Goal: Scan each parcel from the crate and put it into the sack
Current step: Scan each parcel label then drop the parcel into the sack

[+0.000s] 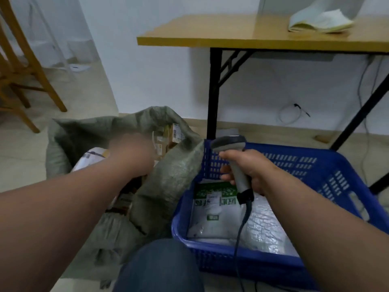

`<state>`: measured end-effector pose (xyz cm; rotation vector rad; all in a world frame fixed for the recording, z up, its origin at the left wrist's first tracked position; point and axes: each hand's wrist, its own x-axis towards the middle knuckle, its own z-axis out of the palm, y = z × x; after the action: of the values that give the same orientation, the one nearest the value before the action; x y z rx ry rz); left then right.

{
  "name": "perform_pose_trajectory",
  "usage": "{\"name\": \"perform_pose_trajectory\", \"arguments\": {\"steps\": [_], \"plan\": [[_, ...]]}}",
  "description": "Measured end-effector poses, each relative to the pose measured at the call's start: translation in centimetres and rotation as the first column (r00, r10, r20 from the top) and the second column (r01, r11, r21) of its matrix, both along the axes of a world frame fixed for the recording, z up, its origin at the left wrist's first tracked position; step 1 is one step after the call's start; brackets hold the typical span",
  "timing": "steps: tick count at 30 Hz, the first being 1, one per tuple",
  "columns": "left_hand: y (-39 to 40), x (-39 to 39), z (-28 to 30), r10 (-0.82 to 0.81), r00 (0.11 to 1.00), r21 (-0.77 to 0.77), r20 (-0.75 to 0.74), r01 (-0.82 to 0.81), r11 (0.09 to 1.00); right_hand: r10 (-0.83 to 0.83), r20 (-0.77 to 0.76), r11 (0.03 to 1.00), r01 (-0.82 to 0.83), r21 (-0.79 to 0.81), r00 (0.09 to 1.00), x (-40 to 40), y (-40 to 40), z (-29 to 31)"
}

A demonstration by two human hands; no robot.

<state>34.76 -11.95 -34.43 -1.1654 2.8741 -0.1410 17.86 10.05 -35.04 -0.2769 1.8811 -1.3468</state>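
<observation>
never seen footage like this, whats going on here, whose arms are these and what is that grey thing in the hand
This is one picture from a camera worn on a person's head, looking down at their own two arms; there is no robot. The right hand has its grip around a grey barcode scanner with a cable, held over a blue crate that holds parcels, including a white and green one. The left hand is blurred above an open grey-green sack with parcels already inside; whether it holds anything cannot be told. A wooden table stands behind.

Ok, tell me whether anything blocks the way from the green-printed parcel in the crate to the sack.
Nothing visible blocks it. The green-printed parcel lies uncovered in the blue crate; the sack gapes open beside it. Only the crate's wall lies between.
</observation>
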Motion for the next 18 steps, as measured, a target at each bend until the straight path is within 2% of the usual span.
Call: {"name": "perform_pose_trajectory", "arguments": {"steps": [7, 10, 12, 16, 18], "plan": [[8.3, -8.9, -2.8, -0.185, 0.982, 0.201, -0.042, 0.189, 0.961, -0.132, 0.025, 0.987, 0.130, 0.097, 0.991, -4.9, 7.2, -3.3], [11.3, -12.2, -5.8, -0.242, 0.969, 0.347, -0.058, 0.247, 0.905, -0.174, 0.059, 0.978, 0.166, 0.125, 0.983, -6.4, 9.4, -5.3], [13.0, -14.2, -8.2, -0.239, 0.970, 0.492, -0.030, 0.223, 0.842, -0.193, 0.088, 0.973, 0.179, 0.143, 0.977, -7.4, 10.4, -6.7], [15.1, -16.8, -13.3, 0.004, 0.999, 0.784, 0.053, -0.045, 0.619, -0.217, 0.160, 0.964, 0.186, 0.189, 0.963, -9.7, 10.9, -9.9], [15.4, -17.2, -16.3, 0.250, 0.962, 0.872, 0.113, -0.217, 0.439, -0.233, 0.201, 0.959, 0.191, 0.209, 0.951, -11.0, 10.5, -11.3]]}}
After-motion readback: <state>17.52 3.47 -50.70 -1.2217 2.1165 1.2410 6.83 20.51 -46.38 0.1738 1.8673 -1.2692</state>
